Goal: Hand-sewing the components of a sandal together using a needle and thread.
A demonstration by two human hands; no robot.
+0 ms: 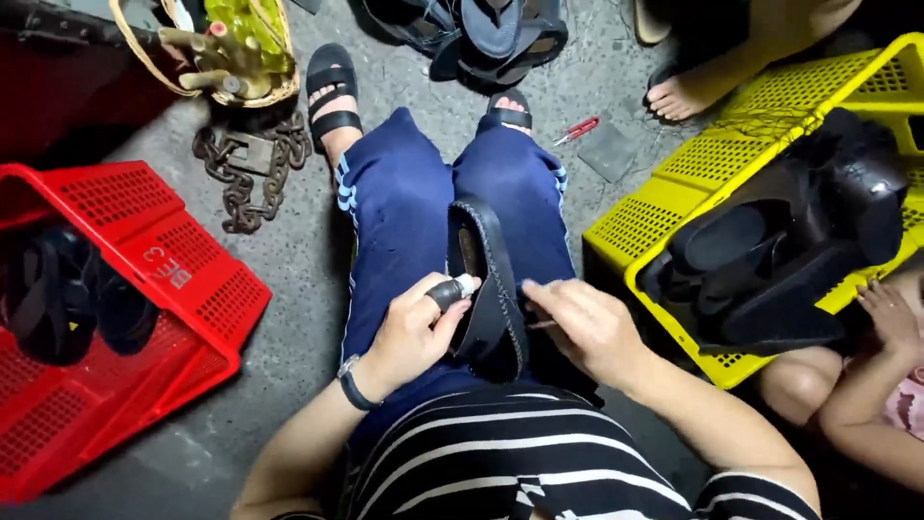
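Note:
A black sandal lies lengthwise on my lap between my knees, sole edge stitched. My left hand grips a small black-handled tool with a pale tip, pressed against the sandal's left edge. My right hand pinches the sandal's right edge and holds something thin, maybe a needle or thread; I cannot make it out clearly. A dark band sits on my left wrist.
A red crate with black sandals stands at my left, a yellow crate piled with black sandals at my right. Another person's hand and bare foot are near it. A rusty chain, basket and red-handled tool lie ahead.

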